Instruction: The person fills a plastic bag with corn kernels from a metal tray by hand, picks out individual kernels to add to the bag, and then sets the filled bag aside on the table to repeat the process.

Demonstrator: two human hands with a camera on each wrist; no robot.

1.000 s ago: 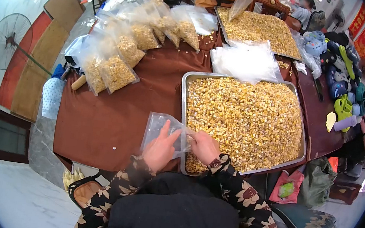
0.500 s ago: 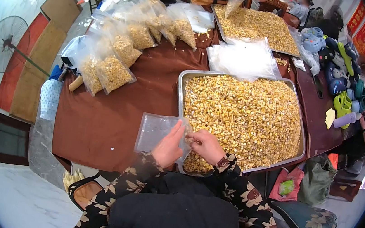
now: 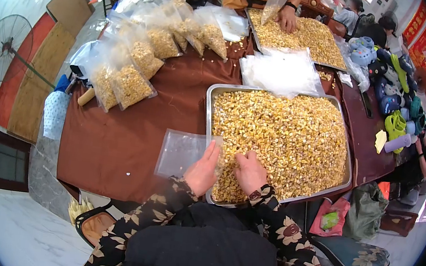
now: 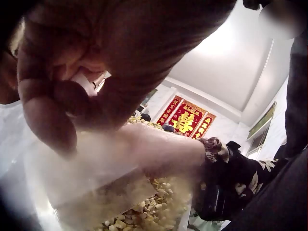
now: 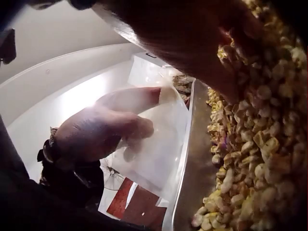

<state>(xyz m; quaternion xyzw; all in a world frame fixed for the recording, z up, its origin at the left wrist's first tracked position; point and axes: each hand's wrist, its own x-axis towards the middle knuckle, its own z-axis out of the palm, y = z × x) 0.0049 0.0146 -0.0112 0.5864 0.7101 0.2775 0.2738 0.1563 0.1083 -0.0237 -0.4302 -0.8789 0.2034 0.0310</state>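
Note:
My left hand (image 3: 201, 173) holds a clear plastic bag (image 3: 181, 154) at the left edge of the metal tray (image 3: 209, 106). The bag lies sideways, its mouth end over the tray rim, its flat body on the brown cloth. In the right wrist view, the left hand (image 5: 103, 127) has one finger stretched along the bag (image 5: 161, 139) and others bent against it. A thick bed of corn kernels (image 3: 286, 142) fills the tray. My right hand (image 3: 250, 174) reaches down into the kernels beside the bag mouth; in the right wrist view its fingertips are partly hidden among them.
Several filled bags (image 3: 132, 87) stand at the table's left side on the brown cloth (image 3: 115, 147). A stack of plastic bags (image 3: 279, 72) overlaps the tray's far rim. Beyond it, another person's hand (image 3: 287, 20) works over a second corn tray (image 3: 320, 42). Shoes (image 3: 387, 96) are piled at right.
My right hand has left the bag mouth and moved slightly right, down into the kernels. My left hand has shifted a little right. The other person's hand has lowered onto the far tray.

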